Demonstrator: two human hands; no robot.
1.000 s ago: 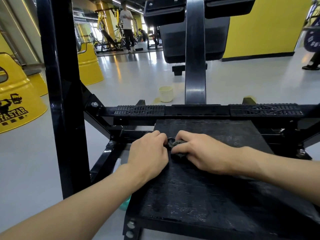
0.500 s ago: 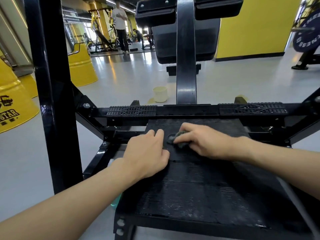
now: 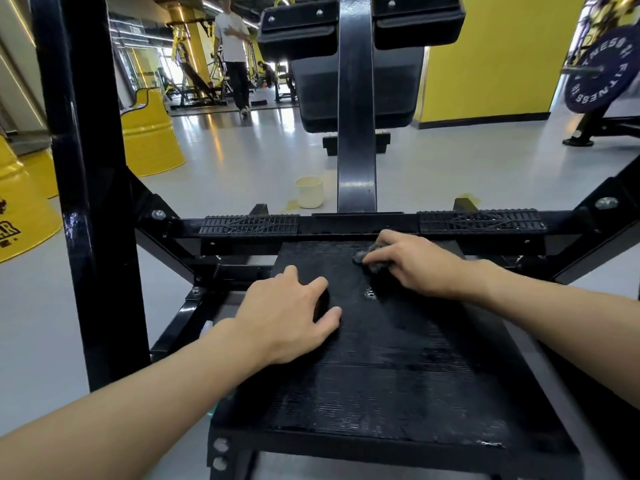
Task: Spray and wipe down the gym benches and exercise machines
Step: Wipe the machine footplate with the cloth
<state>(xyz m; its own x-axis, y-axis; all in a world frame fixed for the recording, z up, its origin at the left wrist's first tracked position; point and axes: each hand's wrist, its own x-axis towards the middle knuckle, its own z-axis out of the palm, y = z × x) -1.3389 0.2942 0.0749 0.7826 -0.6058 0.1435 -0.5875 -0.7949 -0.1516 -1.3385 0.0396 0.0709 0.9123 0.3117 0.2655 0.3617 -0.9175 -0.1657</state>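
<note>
Two bare forearms are reaching in from the bottom edge over the black ribbed platform [image 3: 381,393] of an exercise machine. The left hand [image 3: 287,317] is lying palm down on the platform's left middle, fingers loose and slightly spread, holding nothing. The right hand [image 3: 415,265] is sitting further up, near the platform's far right corner, fingers curled over a small grey cloth [image 3: 372,259] and pressing it onto the ribs; only a bit of cloth is showing. Shiny streaks are glinting on the platform's near half. Just past the hands a black crossbar [image 3: 360,223] is running side to side, carrying two grip pads [image 3: 249,225]. A black upright [image 3: 356,133] is rising from its middle toward padded blocks [image 3: 298,32] up top. A thick black post [image 3: 86,168] is standing at left. On the grey floor [image 3: 242,174] a pale cup [image 3: 309,191] is sitting just left of the upright. Further back a yellow drum [image 3: 150,133] is standing at left, a weight plate [image 3: 602,74] is hanging at right beside a yellow wall [image 3: 491,53], and a person [image 3: 235,57] in a white top is standing far off.
</note>
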